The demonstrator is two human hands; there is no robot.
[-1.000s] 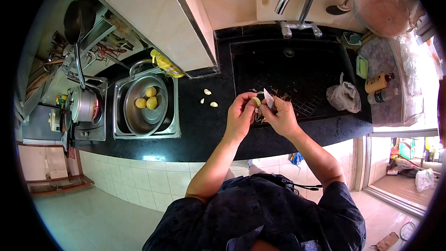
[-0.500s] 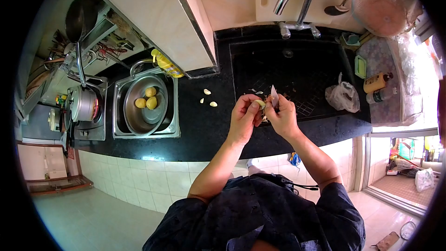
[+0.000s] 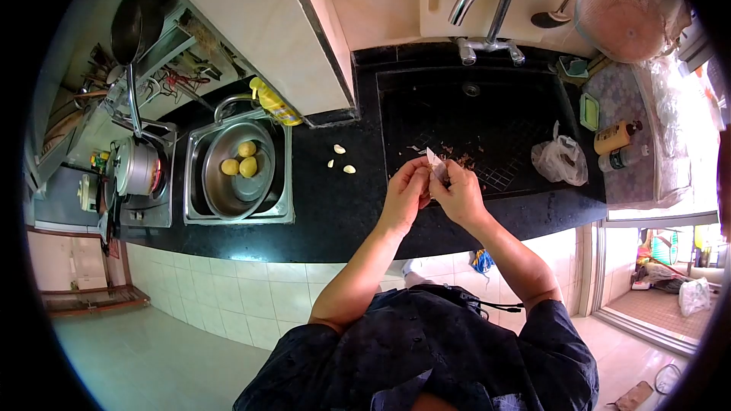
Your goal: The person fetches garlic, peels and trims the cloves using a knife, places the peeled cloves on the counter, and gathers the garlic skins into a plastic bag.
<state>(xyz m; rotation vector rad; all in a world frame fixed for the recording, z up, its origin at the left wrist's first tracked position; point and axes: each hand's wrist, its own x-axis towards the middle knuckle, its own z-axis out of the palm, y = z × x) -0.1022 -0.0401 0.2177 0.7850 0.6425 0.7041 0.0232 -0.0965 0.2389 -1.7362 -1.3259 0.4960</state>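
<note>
Both my hands meet over the front edge of the black sink (image 3: 472, 99). My right hand (image 3: 458, 196) is closed on a small knife (image 3: 435, 161), its pale blade pointing up and to the left. The fingers of my left hand (image 3: 407, 194) are pinched together against the right fingers, and what they hold is hidden between them. Just beyond the hands, reddish peel scraps (image 3: 466, 158) lie in the sink. Left of my left hand, peeled garlic cloves (image 3: 339, 149) rest on the black counter (image 3: 335, 209).
A steel bowl (image 3: 222, 199) holding yellow potatoes (image 3: 247, 167) sits in the steel sink on the left. A pot (image 3: 137, 167) stands on the stove at far left. Right of the hands are a plastic bag (image 3: 560, 158) and bottles (image 3: 615, 137). The faucet (image 3: 495, 11) rises behind.
The knife blade has moved left and tilted left, and my hands have come closer together. The pale piece seen in my left fingers is now hidden.
</note>
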